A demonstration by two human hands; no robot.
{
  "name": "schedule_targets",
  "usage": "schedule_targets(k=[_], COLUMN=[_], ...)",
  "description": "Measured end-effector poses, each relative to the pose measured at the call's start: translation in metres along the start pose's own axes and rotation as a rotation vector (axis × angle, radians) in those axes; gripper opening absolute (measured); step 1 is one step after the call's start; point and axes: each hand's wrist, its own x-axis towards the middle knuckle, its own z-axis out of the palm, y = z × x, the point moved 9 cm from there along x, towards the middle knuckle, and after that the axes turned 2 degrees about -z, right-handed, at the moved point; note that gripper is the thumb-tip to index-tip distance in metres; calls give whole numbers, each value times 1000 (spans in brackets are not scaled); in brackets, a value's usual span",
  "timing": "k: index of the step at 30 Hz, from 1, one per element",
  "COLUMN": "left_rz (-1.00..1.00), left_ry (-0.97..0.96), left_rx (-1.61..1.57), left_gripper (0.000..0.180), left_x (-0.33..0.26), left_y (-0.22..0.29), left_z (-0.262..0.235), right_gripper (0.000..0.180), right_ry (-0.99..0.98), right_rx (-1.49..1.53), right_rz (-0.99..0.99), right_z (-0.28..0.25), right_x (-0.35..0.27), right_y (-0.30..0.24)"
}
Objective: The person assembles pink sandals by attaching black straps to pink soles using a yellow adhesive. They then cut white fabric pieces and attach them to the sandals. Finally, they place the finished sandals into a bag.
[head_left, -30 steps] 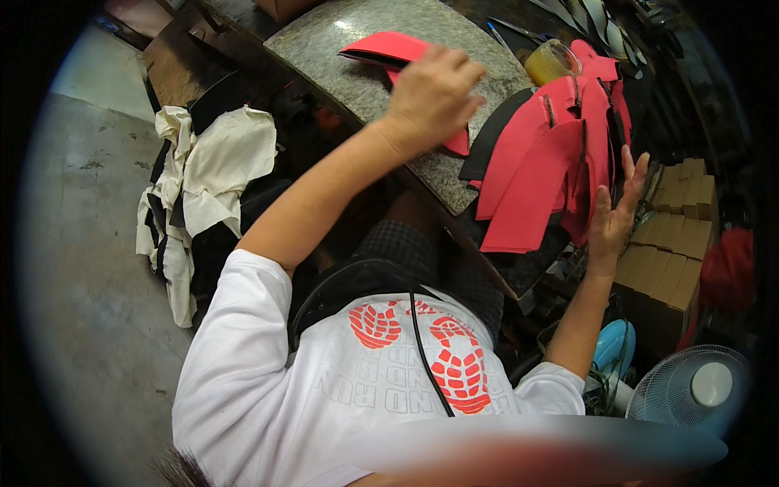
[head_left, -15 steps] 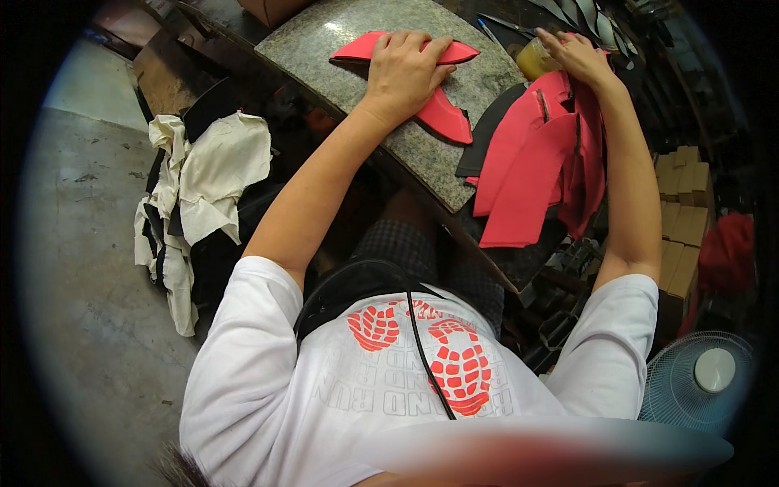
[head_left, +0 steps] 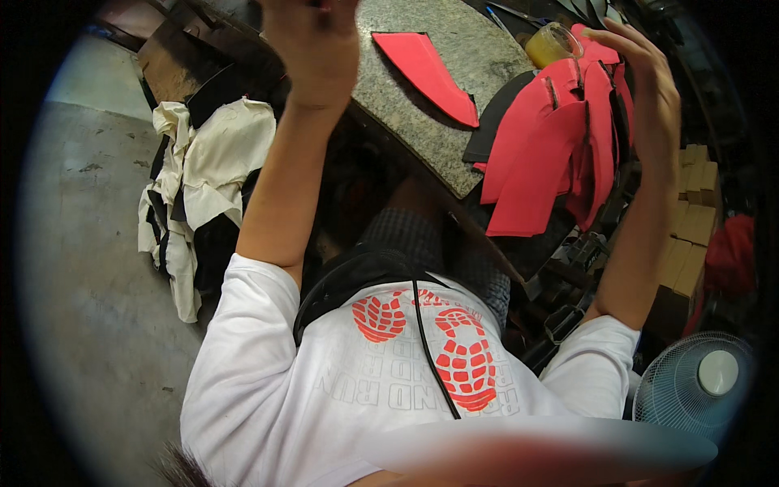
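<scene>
My left hand (head_left: 312, 53) is raised beyond the left edge of the stone slab (head_left: 479, 40), its fingers partly cut off by the top of the picture. They look bent, and a small spot of red shows among them; what they hold is not clear. A curved red cut piece (head_left: 428, 77) with a dark edge lies flat on the slab. My right hand (head_left: 645, 69) is open, fingers stretched out, beside a heap of similar red pieces (head_left: 540, 154) at the slab's right corner. A dark piece (head_left: 495, 122) lies partly under that heap.
Behind the heap lies a jar of yellowish stuff (head_left: 552, 45), near a blue pen (head_left: 497, 18). White and black cloth (head_left: 227, 150) hangs at left. Small cartons (head_left: 690, 219) are stacked at right, above a fan (head_left: 694, 377). A black cord (head_left: 430, 349) runs down my shirt.
My left hand has lifted off the slab and moved up and left; one of two red pieces there is gone. My right hand has shifted right, away from the jar.
</scene>
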Motion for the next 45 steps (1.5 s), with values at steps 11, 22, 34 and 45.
schedule_targets(k=[11, 22, 34, 45], left_rz=[-903, -1059, -976, 486], left_ry=[-749, -792, -761, -661], left_rx=[-335, -516, -573, 10], left_gripper=[25, 29, 27, 32], left_x=[-111, -136, -123, -89], left_y=[-8, 4, 16, 119], left_z=[50, 55, 57, 33], right_gripper=[100, 71, 82, 95], right_ry=[-33, 82, -125, -145], right_rx=[246, -118, 336, 563], right_rz=[55, -61, -1, 128], right_z=[37, 50, 74, 65], right_x=[-49, -77, -92, -89], right_y=[-79, -97, -102, -93])
